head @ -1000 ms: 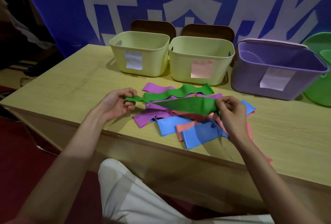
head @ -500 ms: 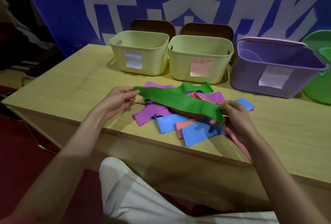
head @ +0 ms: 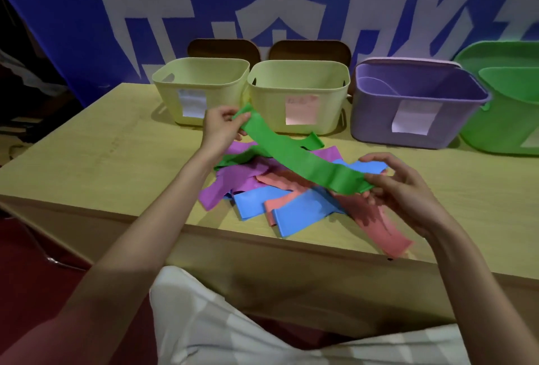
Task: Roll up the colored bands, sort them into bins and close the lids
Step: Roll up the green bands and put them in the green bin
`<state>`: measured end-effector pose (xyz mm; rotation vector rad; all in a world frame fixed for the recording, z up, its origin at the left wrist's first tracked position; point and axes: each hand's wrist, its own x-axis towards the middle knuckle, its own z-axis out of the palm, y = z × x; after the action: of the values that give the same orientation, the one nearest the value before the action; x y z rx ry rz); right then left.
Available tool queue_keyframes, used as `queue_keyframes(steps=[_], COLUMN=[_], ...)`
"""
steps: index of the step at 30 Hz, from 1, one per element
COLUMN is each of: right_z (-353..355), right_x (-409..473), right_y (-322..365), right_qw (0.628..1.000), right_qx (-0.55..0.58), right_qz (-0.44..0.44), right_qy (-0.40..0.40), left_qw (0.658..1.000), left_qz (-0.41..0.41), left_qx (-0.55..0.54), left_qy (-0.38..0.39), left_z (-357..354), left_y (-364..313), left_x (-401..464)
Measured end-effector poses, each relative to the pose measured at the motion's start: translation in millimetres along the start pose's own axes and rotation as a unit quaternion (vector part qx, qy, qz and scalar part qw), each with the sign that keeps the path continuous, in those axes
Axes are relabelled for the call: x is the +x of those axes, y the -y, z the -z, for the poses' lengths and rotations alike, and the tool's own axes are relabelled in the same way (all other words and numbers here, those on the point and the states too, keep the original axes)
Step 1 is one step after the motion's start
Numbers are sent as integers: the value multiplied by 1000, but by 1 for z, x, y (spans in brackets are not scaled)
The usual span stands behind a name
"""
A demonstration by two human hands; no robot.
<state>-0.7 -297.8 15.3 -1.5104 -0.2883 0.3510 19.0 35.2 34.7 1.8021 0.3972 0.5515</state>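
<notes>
Head view, hands [head: 222, 128] stretching flat green band [head: 294, 157]

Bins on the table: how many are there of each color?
Yellow bins: 2, the left yellow bin and the right yellow bin
Purple bin: 1
Green bin: 1, partly cut off at the picture's edge
Total: 4 bins, all open
</notes>
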Motion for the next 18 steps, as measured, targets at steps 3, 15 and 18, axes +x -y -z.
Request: queue_keyframes(steps=[3, 15, 18], right_z=[26, 89, 94], right_x=[-12, -60, -64], right_y=[-1, -2, -8], right_qw=[997, 982, 980], right_qx=[42, 64, 50], right_qz=[18, 8, -37], right_qy=[-66, -179, -189], left_qw=[996, 897, 872], left_qz=[-46, -287, -324], left_qx=[4, 186, 231], left_qy=[81, 281, 286], left_z=[-55, -254, -281], left_y=[-25, -83, -84], left_x=[-1, -28, -32])
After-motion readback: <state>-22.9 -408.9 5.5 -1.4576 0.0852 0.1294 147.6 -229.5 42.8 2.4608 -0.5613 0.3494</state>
